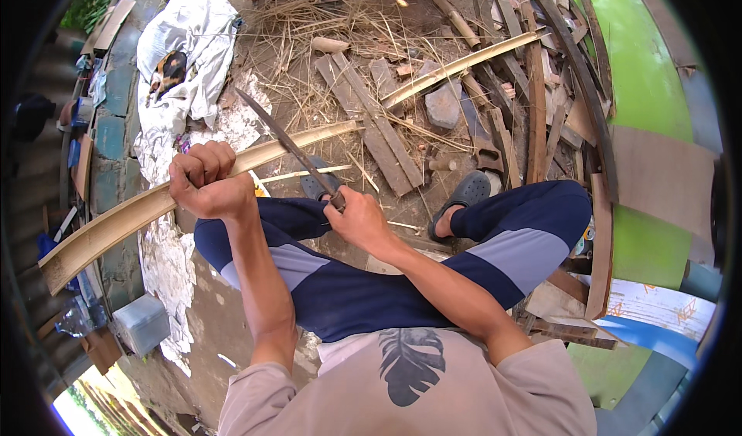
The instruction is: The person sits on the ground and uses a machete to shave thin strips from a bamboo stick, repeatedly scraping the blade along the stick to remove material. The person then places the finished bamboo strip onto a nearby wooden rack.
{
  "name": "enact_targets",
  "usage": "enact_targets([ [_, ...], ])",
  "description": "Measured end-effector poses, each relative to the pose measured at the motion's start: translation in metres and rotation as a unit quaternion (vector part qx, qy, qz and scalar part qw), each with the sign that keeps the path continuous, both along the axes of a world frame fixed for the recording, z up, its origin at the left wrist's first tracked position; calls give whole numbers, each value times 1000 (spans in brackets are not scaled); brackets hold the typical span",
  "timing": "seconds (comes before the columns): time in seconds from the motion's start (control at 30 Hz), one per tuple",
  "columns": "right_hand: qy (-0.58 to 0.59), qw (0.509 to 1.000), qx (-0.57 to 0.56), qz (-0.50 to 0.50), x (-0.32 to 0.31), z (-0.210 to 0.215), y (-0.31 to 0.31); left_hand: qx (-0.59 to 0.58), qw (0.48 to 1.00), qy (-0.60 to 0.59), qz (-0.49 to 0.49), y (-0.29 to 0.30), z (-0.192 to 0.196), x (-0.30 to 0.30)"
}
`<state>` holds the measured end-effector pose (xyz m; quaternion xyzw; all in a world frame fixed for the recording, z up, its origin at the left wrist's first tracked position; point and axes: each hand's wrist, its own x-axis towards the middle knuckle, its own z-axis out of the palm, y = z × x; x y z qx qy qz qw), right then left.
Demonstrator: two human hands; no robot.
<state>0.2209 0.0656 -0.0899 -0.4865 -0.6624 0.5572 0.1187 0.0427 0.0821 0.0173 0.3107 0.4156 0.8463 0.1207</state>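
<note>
My left hand (207, 179) is closed in a fist around a long split bamboo strip (116, 229), which slants across in front of my left knee. I'd say I grip it partway along so that it stays steady, with the near end free out to my left and the far end seeming to rest over the worn planks (371, 123) on the ground. My right hand (359, 221) is wrapped around the handle of a long knife (287, 142), its blade angled up and away to my left, across the strip (whether the edge touches it, I can't tell). My knees are spread wide, probably to give both arms room.

A second bamboo strip (464, 66) lies beyond the planks, one end over the scrap wood, as if simply left within reach.

As for containers, a pale box (141, 324) sits on the ground to my left, and I can't see what is in it. Near it is a clear plastic thing (77, 318), perhaps a bottle, contents unclear.
</note>
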Motion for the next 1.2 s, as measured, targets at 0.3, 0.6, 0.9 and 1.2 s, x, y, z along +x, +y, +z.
enact_targets([
  [0.3, 23, 999, 46, 7, -9, 11, -9, -1, 1000, -9, 11, 5, 0, -1],
  [0.6, 38, 998, 50, 14, -5, 26, -8, -5, 999, -32, 43, 5, -1, -5],
  [0.9, 23, 997, 68, 20, -15, 37, -12, 2, 999, -20, 35, 3, -4, -10],
  [1.2, 14, 998, 54, 12, -12, 24, -18, -4, 998, -28, 60, 2, -1, -10],
])
